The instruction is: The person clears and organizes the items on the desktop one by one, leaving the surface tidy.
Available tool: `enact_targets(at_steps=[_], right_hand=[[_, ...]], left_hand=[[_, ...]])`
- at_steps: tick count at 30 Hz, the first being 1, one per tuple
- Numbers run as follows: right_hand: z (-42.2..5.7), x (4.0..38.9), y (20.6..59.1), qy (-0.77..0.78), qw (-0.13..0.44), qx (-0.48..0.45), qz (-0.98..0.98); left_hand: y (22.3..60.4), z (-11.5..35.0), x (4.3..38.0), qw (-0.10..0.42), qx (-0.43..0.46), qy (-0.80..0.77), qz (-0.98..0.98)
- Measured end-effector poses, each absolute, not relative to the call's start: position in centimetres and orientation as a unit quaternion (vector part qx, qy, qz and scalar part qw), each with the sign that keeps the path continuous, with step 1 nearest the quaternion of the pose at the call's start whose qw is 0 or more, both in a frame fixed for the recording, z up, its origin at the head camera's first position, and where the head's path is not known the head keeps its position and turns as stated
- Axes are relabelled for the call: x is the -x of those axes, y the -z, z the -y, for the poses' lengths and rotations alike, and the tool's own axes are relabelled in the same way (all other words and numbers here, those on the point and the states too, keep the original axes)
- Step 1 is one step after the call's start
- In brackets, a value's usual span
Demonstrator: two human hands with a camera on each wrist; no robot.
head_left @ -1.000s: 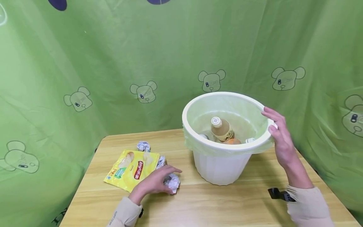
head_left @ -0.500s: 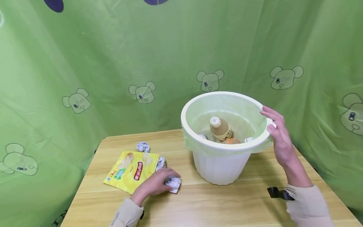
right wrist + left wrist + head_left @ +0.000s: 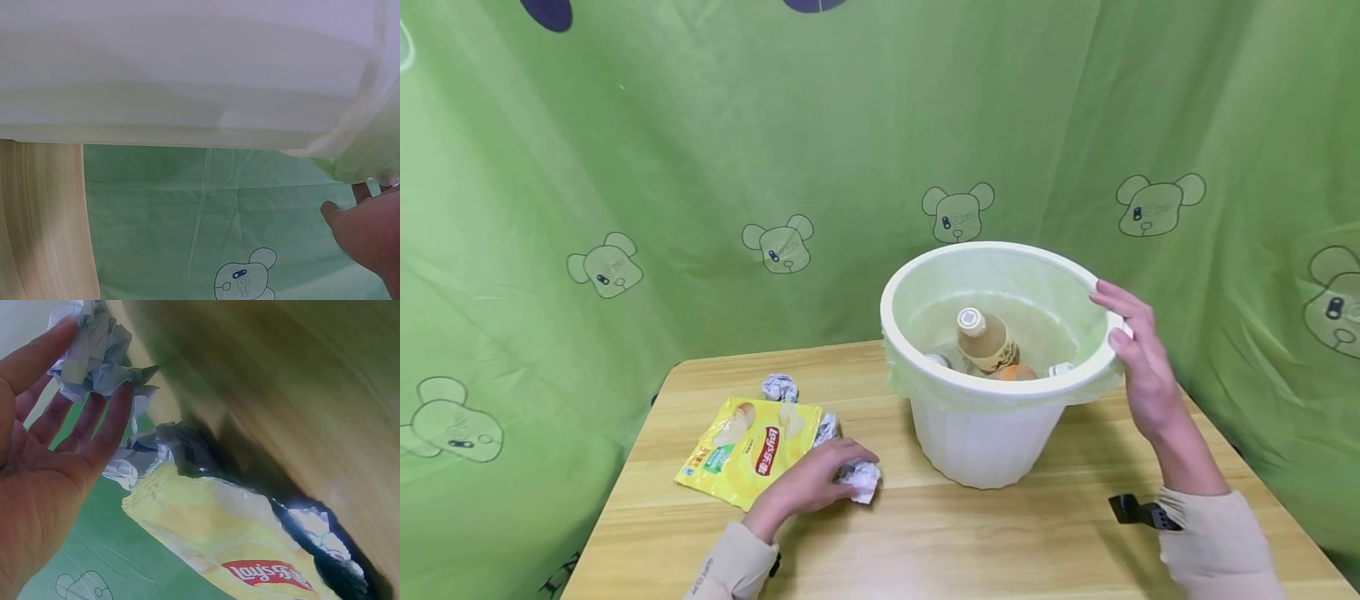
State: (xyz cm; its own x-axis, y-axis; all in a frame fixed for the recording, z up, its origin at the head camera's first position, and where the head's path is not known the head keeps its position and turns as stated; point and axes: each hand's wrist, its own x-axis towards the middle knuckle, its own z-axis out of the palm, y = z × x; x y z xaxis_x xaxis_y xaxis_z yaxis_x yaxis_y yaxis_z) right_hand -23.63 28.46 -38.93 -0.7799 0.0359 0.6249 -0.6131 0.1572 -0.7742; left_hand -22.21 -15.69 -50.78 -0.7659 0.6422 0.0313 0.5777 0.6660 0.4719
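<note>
My left hand (image 3: 811, 479) holds a crumpled paper ball (image 3: 862, 481) between thumb and fingers, close over the table. In the left wrist view, the thumb lies on one side of the paper ball (image 3: 94, 356) and the fingertips on the other. Just behind that hand lies a flat yellow Lay's chip bag (image 3: 748, 450), with a second paper ball (image 3: 826, 427) at its right edge and a third paper ball (image 3: 779, 387) beyond it. My right hand (image 3: 1142, 362) grips the right rim of a white trash bin (image 3: 981, 446), fingers over the edge and thumb on the near side.
A pale green liner bag (image 3: 898, 375) folds over the bin's rim. Inside lie a brown drink bottle (image 3: 987, 342) with a white cap, an orange round thing (image 3: 1017, 372) and white-capped items. The wooden table (image 3: 880, 550) meets a green curtain (image 3: 850, 125) behind.
My left fingers have drawn in around the nearest paper ball, which has shifted slightly right and up. The right hand and bin hold their place.
</note>
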Motion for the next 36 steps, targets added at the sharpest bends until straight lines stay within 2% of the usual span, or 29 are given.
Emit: enact_targets(at_steps=[14, 36], right_hand=[[-28.4, 23.7, 39.1, -0.628, 0.261, -0.207, 0.703], [-28.4, 23.7, 39.0, -0.626, 0.260, -0.203, 0.707]], left_hand=[[48.6, 16.0, 22.4, 0.056, -0.342, -0.262, -0.901], [42.3, 17.3, 23.8, -0.005, -0.351, -0.320, -0.880]])
